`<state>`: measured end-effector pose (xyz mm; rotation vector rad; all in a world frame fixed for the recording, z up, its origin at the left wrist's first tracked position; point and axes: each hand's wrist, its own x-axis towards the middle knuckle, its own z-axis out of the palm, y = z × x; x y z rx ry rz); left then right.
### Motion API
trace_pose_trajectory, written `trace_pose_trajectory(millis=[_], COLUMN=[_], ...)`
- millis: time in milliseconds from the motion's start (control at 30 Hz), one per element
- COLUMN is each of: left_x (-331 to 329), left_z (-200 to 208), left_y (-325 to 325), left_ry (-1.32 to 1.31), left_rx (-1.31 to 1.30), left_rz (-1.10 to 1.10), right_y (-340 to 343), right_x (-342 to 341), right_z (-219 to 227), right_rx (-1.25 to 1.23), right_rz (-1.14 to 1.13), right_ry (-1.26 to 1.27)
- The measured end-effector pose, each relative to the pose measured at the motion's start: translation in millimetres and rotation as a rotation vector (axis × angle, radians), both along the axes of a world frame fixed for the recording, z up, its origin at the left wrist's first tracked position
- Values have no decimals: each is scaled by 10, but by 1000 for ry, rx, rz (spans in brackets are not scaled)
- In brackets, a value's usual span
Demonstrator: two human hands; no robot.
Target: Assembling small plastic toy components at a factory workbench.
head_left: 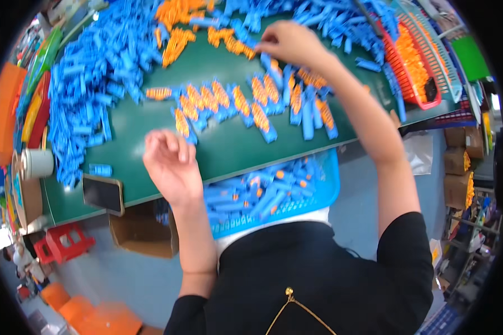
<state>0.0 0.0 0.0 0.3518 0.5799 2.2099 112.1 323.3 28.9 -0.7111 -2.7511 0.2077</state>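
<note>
My right hand (pixel 290 43) reaches to the far middle of the green table. Its fingertips are pinched together beside loose orange ridged pieces (pixel 229 42); what is between them is too small to make out. Over the table's near edge, my left hand (pixel 172 164) is turned up with loosely curled fingers and nothing visible in it. Just beyond it lies a row of blue strips with orange ridged pieces on them (pixel 207 99). More such blue-and-orange parts (pixel 296 100) lie below my right forearm.
Heaped blue pieces (pixel 103 61) cover the table's left and far sides. A red basket (pixel 411 72) of orange pieces stands at the right. A phone (pixel 103 194) and white roll (pixel 37 163) sit at the left edge. Below the near edge is a blue basket (pixel 332 178) of parts.
</note>
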Motion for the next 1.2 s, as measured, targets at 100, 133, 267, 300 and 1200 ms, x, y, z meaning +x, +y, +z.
trace_pose_trajectory(millis=[100, 133, 267, 300, 1200], left_x=[85, 61, 172, 286, 806], left_z=[219, 212, 212, 177, 109], left_y=[-123, -238, -549, -562, -489], left_ry=[209, 478, 1058, 1165, 546], left_rx=[-57, -231, -757, -898, -543], left_rz=[135, 73, -305, -384, -219], right_y=[-62, -55, -283, -291, -2427], right_x=[-97, -111, 29, 129, 864], right_z=[-85, -93, 66, 75, -177], right_rx=[-288, -376, -165, -45, -1401], right_rz=[-1, -29, -115, -166, -8], right_ry=[75, 74, 149, 169, 670])
